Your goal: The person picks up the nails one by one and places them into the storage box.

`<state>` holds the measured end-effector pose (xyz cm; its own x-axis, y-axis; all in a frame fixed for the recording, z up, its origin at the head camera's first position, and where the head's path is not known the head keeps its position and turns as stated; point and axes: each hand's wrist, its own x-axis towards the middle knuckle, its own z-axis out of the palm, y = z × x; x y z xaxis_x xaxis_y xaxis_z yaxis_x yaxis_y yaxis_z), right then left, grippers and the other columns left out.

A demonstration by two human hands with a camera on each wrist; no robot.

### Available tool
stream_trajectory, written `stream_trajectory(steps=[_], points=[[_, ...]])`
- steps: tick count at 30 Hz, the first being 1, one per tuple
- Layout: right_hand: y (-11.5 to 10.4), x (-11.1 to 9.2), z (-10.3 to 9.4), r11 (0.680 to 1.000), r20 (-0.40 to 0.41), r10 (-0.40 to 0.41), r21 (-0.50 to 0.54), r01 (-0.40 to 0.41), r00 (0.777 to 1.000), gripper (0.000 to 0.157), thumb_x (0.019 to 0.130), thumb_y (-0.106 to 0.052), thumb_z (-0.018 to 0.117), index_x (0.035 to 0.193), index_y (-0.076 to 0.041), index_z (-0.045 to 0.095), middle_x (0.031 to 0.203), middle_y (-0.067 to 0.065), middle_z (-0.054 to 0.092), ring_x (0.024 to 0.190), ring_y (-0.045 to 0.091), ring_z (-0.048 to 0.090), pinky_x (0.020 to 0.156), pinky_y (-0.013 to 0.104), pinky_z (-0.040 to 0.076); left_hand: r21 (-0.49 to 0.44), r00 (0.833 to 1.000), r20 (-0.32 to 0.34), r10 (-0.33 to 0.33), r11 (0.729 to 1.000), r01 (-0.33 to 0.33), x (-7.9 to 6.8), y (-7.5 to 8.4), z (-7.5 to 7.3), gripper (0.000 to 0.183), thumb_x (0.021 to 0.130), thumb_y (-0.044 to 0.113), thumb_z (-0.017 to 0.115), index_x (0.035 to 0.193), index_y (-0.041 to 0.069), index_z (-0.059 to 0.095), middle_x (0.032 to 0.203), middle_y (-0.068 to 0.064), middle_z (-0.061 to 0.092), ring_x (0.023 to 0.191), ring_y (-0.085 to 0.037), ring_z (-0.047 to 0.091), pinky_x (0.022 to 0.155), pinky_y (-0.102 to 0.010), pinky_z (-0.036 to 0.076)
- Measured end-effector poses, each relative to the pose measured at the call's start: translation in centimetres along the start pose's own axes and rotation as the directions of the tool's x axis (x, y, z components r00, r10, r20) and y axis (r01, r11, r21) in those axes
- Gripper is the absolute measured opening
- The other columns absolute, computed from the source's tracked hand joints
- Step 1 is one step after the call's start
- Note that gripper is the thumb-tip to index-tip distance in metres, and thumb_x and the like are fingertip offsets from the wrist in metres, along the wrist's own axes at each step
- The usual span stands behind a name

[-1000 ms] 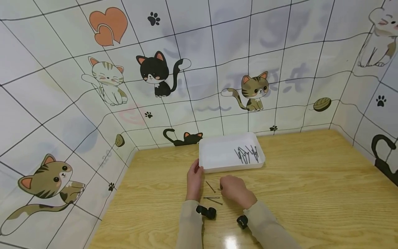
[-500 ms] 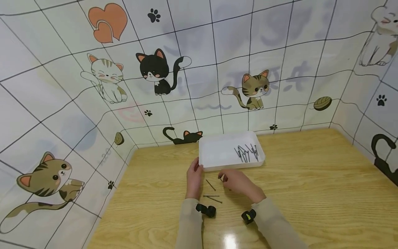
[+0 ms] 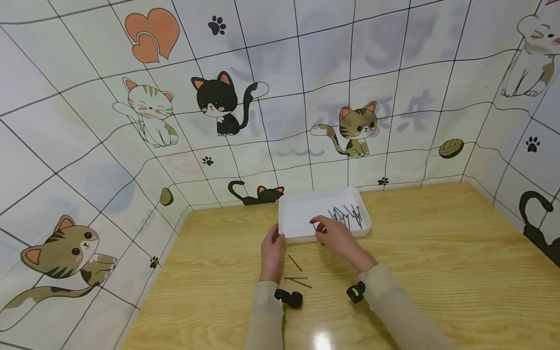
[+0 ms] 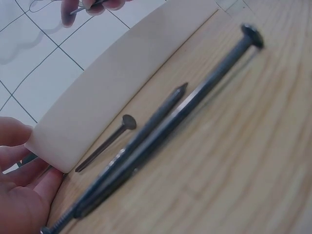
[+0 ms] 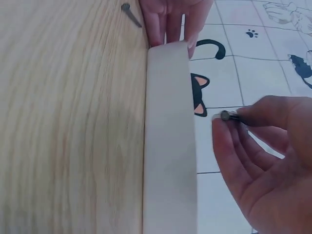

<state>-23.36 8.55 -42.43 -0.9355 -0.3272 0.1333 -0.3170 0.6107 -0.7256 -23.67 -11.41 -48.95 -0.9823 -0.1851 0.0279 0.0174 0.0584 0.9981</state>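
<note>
My left hand (image 3: pixel 272 253) grips the near left corner of a shallow white tray (image 3: pixel 286 239), its fingers on both sides of the wall in the right wrist view. With thumb and fingertips my right hand (image 3: pixel 343 240) pinches a dark metal nail (image 3: pixel 312 224) above the tray's front wall. The nail's round head (image 5: pixel 225 115) shows at the fingertips in the right wrist view. Several nails (image 3: pixel 345 214) lie roughly side by side in the tray's right part. Three more lie on the table: one slanted nail (image 3: pixel 295 262) and two crossing nails (image 3: pixel 302 283).
The tray stands on a wooden table (image 3: pixel 437 253) near the back wall covering (image 3: pixel 262 160), which has a grid and cat drawings. Black cameras are strapped to the left wrist (image 3: pixel 289 298) and right wrist (image 3: pixel 356 291).
My right hand has lifted a nail off the table and moved it forward over the tray's front edge. My left hand stays at the tray's corner.
</note>
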Motion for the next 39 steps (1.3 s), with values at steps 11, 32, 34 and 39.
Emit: stream_trajectory(steps=[11,32,34,39], points=[[2.6,2.6,-1.3,0.986,-0.021,0.053,0.160,-0.049,0.998,0.036,0.088,-0.008,0.050,0.124,-0.004,0.049,0.095,0.012,0.057,0.075,0.022,0.058,0.061,0.036,0.051,-0.022,1.000,-0.002,0.005,1.000,-0.005,0.2,0.0,-0.2,0.042,0.092,0.019,0.049,0.133,0.014,0.042,0.130,-0.002,0.045,0.116,-0.017,0.043,0.097,-0.036,0.034],[4.6,5.0,-1.0,0.982,0.087,0.189,0.009,-0.191,0.978,0.031,0.086,-0.004,0.050,0.117,0.001,0.054,0.089,0.011,0.060,0.065,0.022,0.057,0.053,0.029,0.042,-0.019,1.000,-0.013,-0.007,1.000,0.007,-0.2,-0.1,0.1,0.042,0.092,0.019,0.049,0.133,0.015,0.043,0.130,-0.002,0.045,0.117,-0.017,0.043,0.096,-0.037,0.034],[4.5,5.2,-1.0,0.979,0.099,0.203,-0.028,-0.201,0.974,0.031,0.085,-0.003,0.049,0.115,0.002,0.055,0.086,0.011,0.062,0.064,0.021,0.057,0.053,0.029,0.042,-0.032,1.000,-0.003,-0.009,0.999,0.009,-0.4,0.3,0.0,0.043,0.092,0.017,0.048,0.134,0.012,0.042,0.132,-0.005,0.044,0.118,-0.020,0.042,0.097,-0.038,0.034],[4.6,5.5,-1.3,0.970,0.083,0.207,-0.147,-0.193,0.975,0.029,0.081,-0.004,0.050,0.108,0.004,0.059,0.090,0.013,0.062,0.063,0.019,0.054,0.058,0.031,0.043,-0.053,1.000,0.027,0.000,0.999,0.002,-0.9,1.6,0.0,0.044,0.092,0.013,0.047,0.135,0.005,0.038,0.134,-0.013,0.041,0.120,-0.027,0.039,0.098,-0.041,0.031]])
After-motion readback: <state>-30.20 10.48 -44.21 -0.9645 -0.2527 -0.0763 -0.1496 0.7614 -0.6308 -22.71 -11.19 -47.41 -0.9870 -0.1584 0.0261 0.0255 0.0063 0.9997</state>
